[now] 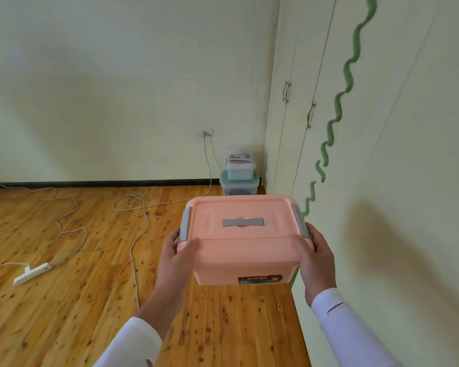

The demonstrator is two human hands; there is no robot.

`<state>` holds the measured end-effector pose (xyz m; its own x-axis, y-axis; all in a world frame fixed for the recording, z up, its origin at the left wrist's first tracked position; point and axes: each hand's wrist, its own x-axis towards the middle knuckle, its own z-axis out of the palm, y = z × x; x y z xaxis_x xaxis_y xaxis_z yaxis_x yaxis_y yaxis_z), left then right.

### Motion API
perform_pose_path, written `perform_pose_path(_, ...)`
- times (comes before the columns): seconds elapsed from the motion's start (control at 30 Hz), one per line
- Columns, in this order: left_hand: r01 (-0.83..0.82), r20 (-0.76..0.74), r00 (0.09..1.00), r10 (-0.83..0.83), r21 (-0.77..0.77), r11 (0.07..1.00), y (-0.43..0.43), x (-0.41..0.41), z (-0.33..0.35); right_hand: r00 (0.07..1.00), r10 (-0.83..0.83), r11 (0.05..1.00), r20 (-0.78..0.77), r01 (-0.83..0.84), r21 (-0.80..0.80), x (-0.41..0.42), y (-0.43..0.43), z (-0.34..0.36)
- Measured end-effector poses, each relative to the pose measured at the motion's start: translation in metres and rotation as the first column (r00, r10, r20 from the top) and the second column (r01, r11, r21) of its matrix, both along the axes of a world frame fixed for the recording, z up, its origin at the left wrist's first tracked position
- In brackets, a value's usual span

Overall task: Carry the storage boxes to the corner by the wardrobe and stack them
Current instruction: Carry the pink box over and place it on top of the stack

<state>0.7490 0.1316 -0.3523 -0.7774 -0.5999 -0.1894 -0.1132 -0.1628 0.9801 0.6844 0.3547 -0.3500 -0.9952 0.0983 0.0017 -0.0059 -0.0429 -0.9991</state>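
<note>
A pink storage box (243, 239) with a closed lid is held up in the air in front of the person, above the wooden floor (64, 260) and close beside the wardrobe (382, 128) on the right. Its lid carries a flat grey handle (243, 222) in the middle and a grey latch (184, 225) at each end, and a small printed label (260, 278) sits low on the near side. The left hand (176, 254) grips the box at its left end, the thumb lying on the lid's near edge and the fingers (173, 235) wrapped around the side just under the latch. The right hand (316, 256) clasps the right end in the same way, thumb on top and fingers closed around the side. Both forearms wear white sleeves (350, 329). Farther off, in the corner where the wall meets the wardrobe, a small pale blue box (240, 169) rests on a larger blue-lidded clear box (239, 187), with some papers (239, 157) on top. A grey cable (208, 165) hangs from a wall socket beside that stack and trails across the floor in loops toward a white power strip (32, 272) lying at the left. A wavy green stripe (339, 102) runs down the wardrobe door.
</note>
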Motion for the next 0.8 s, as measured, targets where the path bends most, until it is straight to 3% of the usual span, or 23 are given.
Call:
perform_pose_path(0.47, -0.009, 0.014, 1.000, 0.009, -0.023, 1.000, -0.063, -0.166, -0.007, 0.999, 0.044, 0.998, 0.006, -0.045, 0.032, -0.172, -0.059, -0.012)
perform_pose_path(0.8, -0.057, 0.039, 0.998, 0.058, -0.020, 0.998, -0.070, -0.336, -0.015, 0.998, 0.055, 0.998, 0.027, -0.056, 0.024, -0.350, -0.067, -0.026)
